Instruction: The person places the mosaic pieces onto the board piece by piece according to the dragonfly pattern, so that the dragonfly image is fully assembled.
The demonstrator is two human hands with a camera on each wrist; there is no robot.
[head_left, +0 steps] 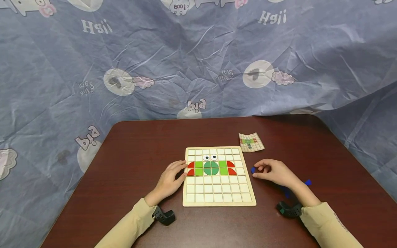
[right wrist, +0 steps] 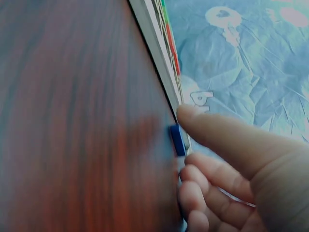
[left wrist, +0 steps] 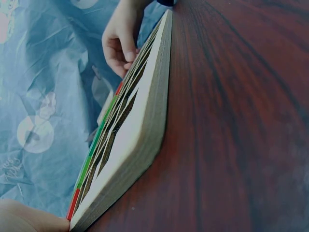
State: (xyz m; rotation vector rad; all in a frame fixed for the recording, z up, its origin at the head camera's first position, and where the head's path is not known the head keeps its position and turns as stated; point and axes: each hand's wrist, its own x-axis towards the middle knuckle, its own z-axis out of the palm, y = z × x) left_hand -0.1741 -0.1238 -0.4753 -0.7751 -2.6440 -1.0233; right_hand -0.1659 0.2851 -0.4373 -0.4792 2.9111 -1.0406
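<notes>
A square wooden grid board (head_left: 224, 199) lies on the table, bearing a figure of flat pieces: a round green shape (head_left: 211, 168), light green squares (head_left: 223, 167), red rounded pieces (head_left: 191, 169) and two white eye pieces (head_left: 210, 157). My left hand (head_left: 169, 179) rests beside the board's left edge, its fingertips touching it. Just off the right edge, my right hand (head_left: 274, 172) pinches a small blue piece (right wrist: 177, 140) between thumb and fingers. In the head view, the fingers partly hide that blue piece (head_left: 253, 169).
A small paper card (head_left: 252, 142) printed with a similar figure lies behind the board's right corner. More blue pieces (head_left: 308, 182) lie by my right forearm, which partly covers them. The dark red table (head_left: 139, 144) meets a patterned blue cloth (head_left: 173, 62) behind.
</notes>
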